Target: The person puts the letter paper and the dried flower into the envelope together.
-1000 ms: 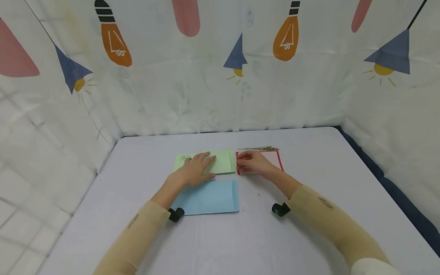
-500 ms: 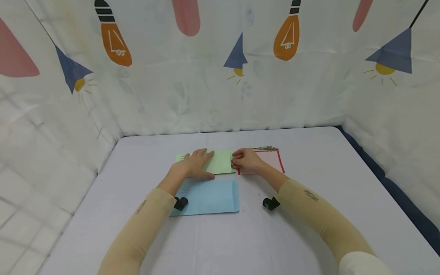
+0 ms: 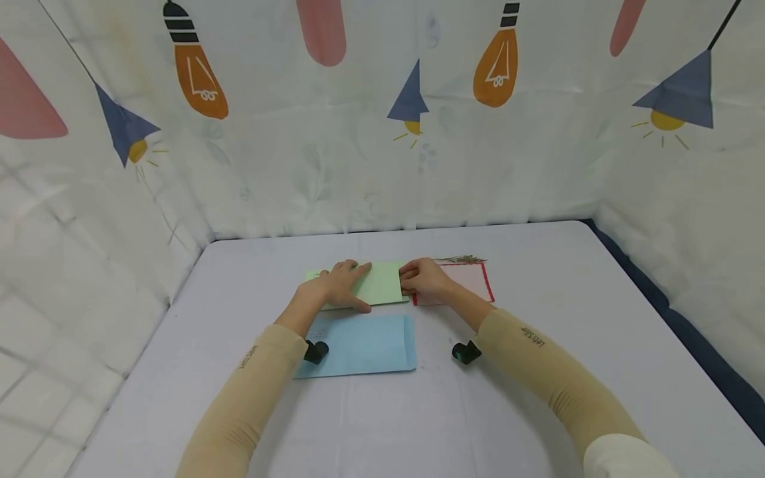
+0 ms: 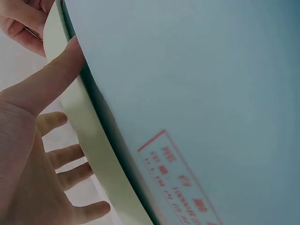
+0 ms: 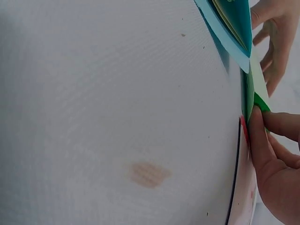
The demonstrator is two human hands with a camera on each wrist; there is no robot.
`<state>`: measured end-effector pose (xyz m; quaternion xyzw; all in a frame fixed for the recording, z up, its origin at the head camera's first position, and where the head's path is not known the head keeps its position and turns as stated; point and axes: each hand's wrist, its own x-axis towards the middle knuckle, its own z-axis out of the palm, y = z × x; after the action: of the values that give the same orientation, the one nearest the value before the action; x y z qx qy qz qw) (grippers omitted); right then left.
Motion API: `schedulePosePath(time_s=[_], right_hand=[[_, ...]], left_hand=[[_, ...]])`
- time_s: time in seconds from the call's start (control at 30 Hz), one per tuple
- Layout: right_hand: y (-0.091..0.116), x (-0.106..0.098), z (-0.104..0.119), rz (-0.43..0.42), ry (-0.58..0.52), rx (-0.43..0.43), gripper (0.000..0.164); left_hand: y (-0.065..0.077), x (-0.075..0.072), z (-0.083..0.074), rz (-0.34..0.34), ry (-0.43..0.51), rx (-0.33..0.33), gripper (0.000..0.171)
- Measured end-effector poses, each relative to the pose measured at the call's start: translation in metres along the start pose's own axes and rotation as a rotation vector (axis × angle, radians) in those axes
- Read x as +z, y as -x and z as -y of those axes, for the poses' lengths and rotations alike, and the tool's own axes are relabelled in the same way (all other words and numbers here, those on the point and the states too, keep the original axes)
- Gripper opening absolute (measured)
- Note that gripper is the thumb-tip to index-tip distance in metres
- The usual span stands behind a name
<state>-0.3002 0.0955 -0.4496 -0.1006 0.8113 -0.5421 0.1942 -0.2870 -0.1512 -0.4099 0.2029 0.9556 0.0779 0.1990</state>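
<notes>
A pale green envelope lies on the table with its end facing right. My left hand rests on its left part, fingers spread, thumb along the near edge. At the right end my right hand pinches the envelope's edge between thumb and fingers. In the right wrist view the green envelope gapes a little beside the right thumb. A light blue envelope lies nearer, below the green one. To the right, partly under my right hand, is a pinkish-white card with a red border.
A thin sprig of dried grass or flowers lies along the card's far edge. The white tabletop extends around the envelopes. A patterned white curtain stands behind the table. Red print shows on the blue envelope in the left wrist view.
My right hand has moved left from the card's left edge to the green envelope's right end and pinches it there. My left hand has shifted only slightly on the envelope.
</notes>
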Motion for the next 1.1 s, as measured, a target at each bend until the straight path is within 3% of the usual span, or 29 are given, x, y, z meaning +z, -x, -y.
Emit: schedulePosePath(time_s=[0.17,0.4,0.67,1.1], right_hand=[[0.000,-0.002,0.000,0.008,0.079,-0.020,0.037],[0.002,-0.005,0.001,0.054,0.036,-0.012,0.041],[0.011,-0.013,-0.001,0.020,0.029,-0.040,0.042],[0.037,-0.058,-0.014,-0.027,0.133,-0.029,0.036]], left_hand=[[-0.001,-0.001,0.000,-0.005,0.009,0.002,0.105],[-0.004,-0.002,0.002,-0.008,0.002,-0.001,0.105],[-0.006,0.000,0.005,-0.011,-0.008,0.012,0.105],[-0.002,-0.001,0.003,-0.014,-0.028,0.048,0.105]])
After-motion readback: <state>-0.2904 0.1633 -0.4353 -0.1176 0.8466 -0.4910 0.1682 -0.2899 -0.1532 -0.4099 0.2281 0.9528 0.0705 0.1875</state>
